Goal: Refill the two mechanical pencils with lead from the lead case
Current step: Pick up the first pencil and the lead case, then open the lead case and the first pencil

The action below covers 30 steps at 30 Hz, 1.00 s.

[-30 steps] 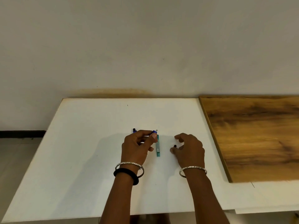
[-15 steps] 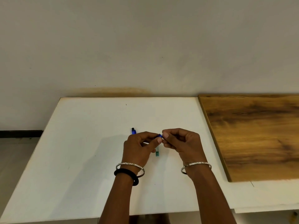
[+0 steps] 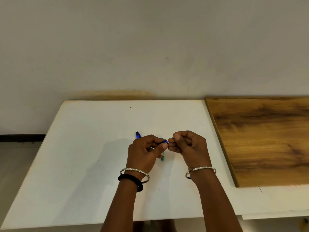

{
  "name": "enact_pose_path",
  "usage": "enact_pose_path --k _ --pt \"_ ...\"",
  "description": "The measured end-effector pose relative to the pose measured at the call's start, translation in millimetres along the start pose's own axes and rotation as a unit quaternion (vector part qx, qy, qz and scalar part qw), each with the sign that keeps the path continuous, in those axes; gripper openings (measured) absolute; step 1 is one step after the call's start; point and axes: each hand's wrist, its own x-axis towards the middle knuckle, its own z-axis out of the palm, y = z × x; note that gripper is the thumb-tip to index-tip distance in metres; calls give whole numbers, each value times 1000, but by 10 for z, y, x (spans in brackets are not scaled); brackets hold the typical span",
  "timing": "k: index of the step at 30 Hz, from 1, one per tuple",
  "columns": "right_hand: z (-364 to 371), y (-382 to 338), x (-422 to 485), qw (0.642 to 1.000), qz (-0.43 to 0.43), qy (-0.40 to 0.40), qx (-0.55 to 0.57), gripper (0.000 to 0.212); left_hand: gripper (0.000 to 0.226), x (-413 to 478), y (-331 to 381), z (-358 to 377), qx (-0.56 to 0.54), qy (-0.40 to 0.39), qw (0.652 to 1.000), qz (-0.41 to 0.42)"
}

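Your left hand (image 3: 143,151) is closed around a thin blue plastic mechanical pencil (image 3: 164,141), and only its blue end pokes out past your thumb. Your right hand (image 3: 187,144) is curled up tight, and its fingers (image 3: 175,137) pinch something tiny and pale right at that pencil end; it may be the cap, but it is too small to tell. The second blue mechanical pencil (image 3: 138,135) lies on the white bench (image 3: 80,156), just left of your left hand and partly hidden by it. The small green lead case (image 3: 162,157) lies flat on the bench under the gap between your hands, mostly hidden. Be careful now. The little piece in your right hand could slip out and roll away, because it is so small and your grip is only at the tips. If you tip the open pencil down, any lead inside could slide out. Lead is thin and may snap if you push it in crooked. The bench is flat, white and smooth, so small things will roll on it. A brown wooden board (image 3: 260,139) sits to the right. A plain grey wall (image 3: 150,47) stands at the far side.
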Motion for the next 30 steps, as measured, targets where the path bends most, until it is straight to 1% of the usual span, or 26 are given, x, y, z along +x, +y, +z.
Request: enact_pose_path --k 1,2,3,5,6,8,11,15,20,23,25,28,29,30 --pt "-24 -3 5 1000 -8 28 -4 7 8 -5 5 1 -3 2 1000 -3" --pt "-65 4 15 997 -28 66 -42 6 8 -8 10 -2 -5 7 1000 -8" --pt "-118 23 26 987 -56 105 -105 7 8 -5 14 -10 -8 14 1000 -15" --pt "-219 63 40 953 -101 155 -241 9 11 2 18 -27 -18 32 999 -27" --pt "-255 81 41 937 -107 162 -292 10 13 3 20 -30 -26 42 998 -32" --pt "-292 130 44 911 -95 153 -371 7 15 -4 30 -12 -42 57 997 -40" --pt "-284 201 34 887 -60 115 -442 3 17 -28 44 22 -59 64 995 -50" --pt "-272 212 44 875 -43 109 -470 6 18 -33 44 -3 -51 79 994 -54" --pt "-282 224 51 882 -48 117 -454 11 20 -41 38 -29 -65 82 993 -60" --pt "-319 219 57 882 -40 138 -449 14 21 -39 23 -32 -76 83 991 -68" --pt "-321 183 48 879 -68 171 -439 11 21 -29 17 -41 -73 87 991 -66" --pt "-204 89 6 876 -135 223 -406 6 20 -8 8 -71 -56 97 992 -58" --pt "-129 67 -10 878 -153 216 -398 6 20 2 4 -83 -55 101 992 -59" --pt "-41 59 -22 883 -160 194 -396 7 20 10 -4 -98 -54 105 991 -61"
